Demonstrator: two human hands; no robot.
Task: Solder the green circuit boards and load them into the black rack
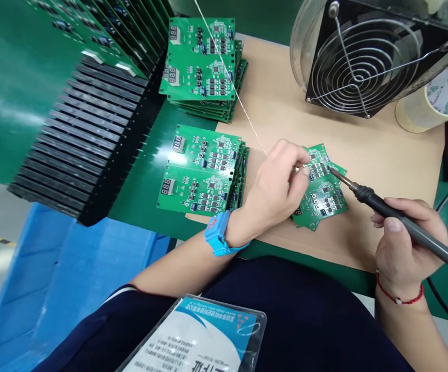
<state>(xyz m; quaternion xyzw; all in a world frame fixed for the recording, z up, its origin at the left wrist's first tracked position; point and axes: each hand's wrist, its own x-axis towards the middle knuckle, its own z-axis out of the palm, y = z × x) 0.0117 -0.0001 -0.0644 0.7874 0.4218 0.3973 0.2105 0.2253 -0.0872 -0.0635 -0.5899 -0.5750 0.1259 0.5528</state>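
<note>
A green circuit board (322,194) lies tilted on a tan cardboard sheet (382,155). My left hand (276,188), with a blue wrist strap (219,233), pinches a thin solder wire (232,85) that runs up and away to the top of the view; its end meets the board's upper part. My right hand (404,245) grips a dark soldering iron (386,212) like a pen. The iron's tip touches the board close to the wire's end.
Two stacks of green boards (203,173) (203,64) lie left of the cardboard. A black slotted rack (88,129) holds more boards at the far left, above a blue bin (65,279). A fan with a wire guard (363,57) and a tape roll (435,98) stand behind.
</note>
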